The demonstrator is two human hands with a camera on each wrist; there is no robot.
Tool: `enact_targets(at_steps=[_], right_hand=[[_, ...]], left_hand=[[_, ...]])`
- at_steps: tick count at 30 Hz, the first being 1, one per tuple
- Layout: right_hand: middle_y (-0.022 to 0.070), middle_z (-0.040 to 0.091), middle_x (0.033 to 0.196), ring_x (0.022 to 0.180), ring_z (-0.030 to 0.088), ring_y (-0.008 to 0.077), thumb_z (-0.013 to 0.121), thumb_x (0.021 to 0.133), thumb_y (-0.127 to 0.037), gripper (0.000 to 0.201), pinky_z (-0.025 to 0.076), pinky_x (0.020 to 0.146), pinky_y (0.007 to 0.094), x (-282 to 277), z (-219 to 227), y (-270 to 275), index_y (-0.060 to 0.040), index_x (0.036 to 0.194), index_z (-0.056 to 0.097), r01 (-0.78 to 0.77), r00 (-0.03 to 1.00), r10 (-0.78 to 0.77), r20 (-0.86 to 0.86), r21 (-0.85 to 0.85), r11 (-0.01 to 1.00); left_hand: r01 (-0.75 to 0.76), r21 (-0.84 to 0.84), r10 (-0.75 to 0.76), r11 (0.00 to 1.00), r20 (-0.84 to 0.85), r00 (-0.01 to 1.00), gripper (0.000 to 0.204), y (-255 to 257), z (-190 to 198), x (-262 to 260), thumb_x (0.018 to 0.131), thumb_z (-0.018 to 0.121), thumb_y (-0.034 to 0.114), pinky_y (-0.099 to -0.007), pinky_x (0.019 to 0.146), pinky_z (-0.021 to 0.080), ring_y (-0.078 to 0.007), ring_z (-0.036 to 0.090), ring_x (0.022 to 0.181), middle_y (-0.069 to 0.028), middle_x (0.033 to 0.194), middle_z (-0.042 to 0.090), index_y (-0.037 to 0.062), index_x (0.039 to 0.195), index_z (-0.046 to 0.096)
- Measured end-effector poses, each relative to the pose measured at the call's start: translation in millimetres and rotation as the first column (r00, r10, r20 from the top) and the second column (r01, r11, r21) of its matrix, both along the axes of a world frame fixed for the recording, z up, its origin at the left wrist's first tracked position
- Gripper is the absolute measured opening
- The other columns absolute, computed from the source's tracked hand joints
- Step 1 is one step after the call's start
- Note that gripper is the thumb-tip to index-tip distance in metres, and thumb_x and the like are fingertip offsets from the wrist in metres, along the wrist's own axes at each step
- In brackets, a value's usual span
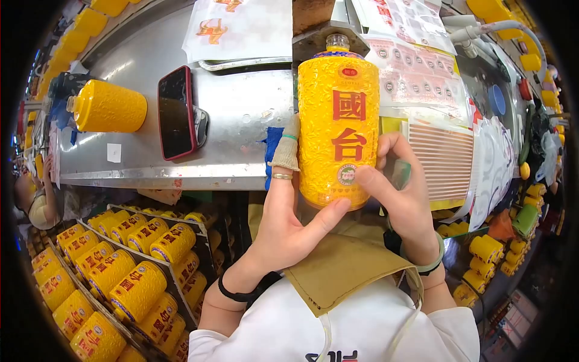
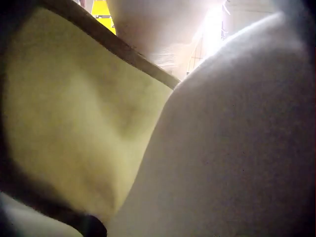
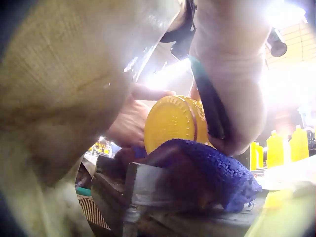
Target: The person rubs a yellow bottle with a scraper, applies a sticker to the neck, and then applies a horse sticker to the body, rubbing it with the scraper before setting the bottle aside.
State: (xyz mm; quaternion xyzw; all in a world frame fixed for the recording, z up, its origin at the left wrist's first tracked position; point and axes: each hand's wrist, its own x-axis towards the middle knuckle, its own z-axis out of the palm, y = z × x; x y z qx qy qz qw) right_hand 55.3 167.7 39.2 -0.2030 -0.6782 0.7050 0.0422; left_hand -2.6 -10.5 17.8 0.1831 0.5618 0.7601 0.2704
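Observation:
A yellow embossed bottle (image 1: 338, 133) with large red characters lies in front of me, its clear glass neck pointing away. My left hand (image 1: 283, 226) grips its left side, thumb across the lower front; a cloth finger cot (image 1: 286, 154) and a ring are on that hand. My right hand (image 1: 407, 196) holds the right side, its thumb at a round white sticker (image 1: 346, 175) low on the front. Between the right thumb and fingers shows a greenish flat piece (image 1: 401, 174); cannot tell what it is. In the right wrist view, the bottle's base (image 3: 170, 126) lies over blue cloth (image 3: 197, 168).
Another yellow bottle (image 1: 111, 107) and a red-cased phone (image 1: 176, 113) lie on the metal bench (image 1: 229, 114) to the left. Sticker sheets (image 1: 416, 72) spread at the right. Racks of yellow bottles (image 1: 137, 289) stand below left. A metal block (image 1: 313, 39) sits at the bottle's neck.

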Motion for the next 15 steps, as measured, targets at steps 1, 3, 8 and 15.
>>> enact_targets(at_steps=[1,3,8,15], right_hand=[[-0.0048,0.045,0.087,0.079,0.041,0.0064,0.085,0.090,-0.015,0.035,0.036,0.071,0.0222,0,1,0,-0.0078,0.101,0.052,-0.002,1.000,0.002,0.002,-0.002,1.000],[-0.0047,0.045,0.086,0.079,0.040,0.0064,0.085,0.090,-0.015,0.035,0.036,0.071,0.0223,0,2,0,-0.0078,0.101,0.052,-0.004,1.000,0.004,0.004,-0.005,1.000],[-0.0049,0.045,0.087,0.079,0.040,0.0063,0.084,0.090,-0.015,0.035,0.035,0.070,0.0228,1,0,-1,-0.0079,0.101,0.052,0.002,1.000,-0.002,0.007,0.004,1.000],[-0.0032,0.049,0.099,0.094,0.044,0.0063,0.067,0.098,-0.015,0.024,0.038,0.081,0.0206,5,20,12,-0.0055,0.116,0.053,0.022,0.996,-0.005,0.087,-0.195,0.981]], left_hand=[[0.001,0.003,-0.001,1.000,0.004,1.000,0.098,0,0,0,0.094,0.071,0.002,-0.0418,0.126,0.026,-0.0272,0.033,0.153,-0.0176,0.165,0.029,-0.0039,0.166,0.005],[0.003,0.005,-0.003,1.000,0.009,1.000,0.098,0,-1,0,0.094,0.071,0.002,-0.0418,0.126,0.026,-0.0272,0.033,0.153,-0.0177,0.165,0.030,-0.0039,0.166,0.005],[0.015,-0.027,-0.015,1.000,-0.008,1.000,0.097,-1,-1,0,0.094,0.071,0.002,-0.0415,0.125,0.027,-0.0271,0.034,0.152,-0.0179,0.165,0.031,-0.0045,0.166,0.007],[-0.019,-0.073,0.015,0.997,-0.050,0.999,0.096,1,-2,3,0.094,0.071,0.002,-0.0413,0.125,0.028,-0.0281,0.034,0.152,-0.0186,0.164,0.031,-0.0051,0.166,0.007]])
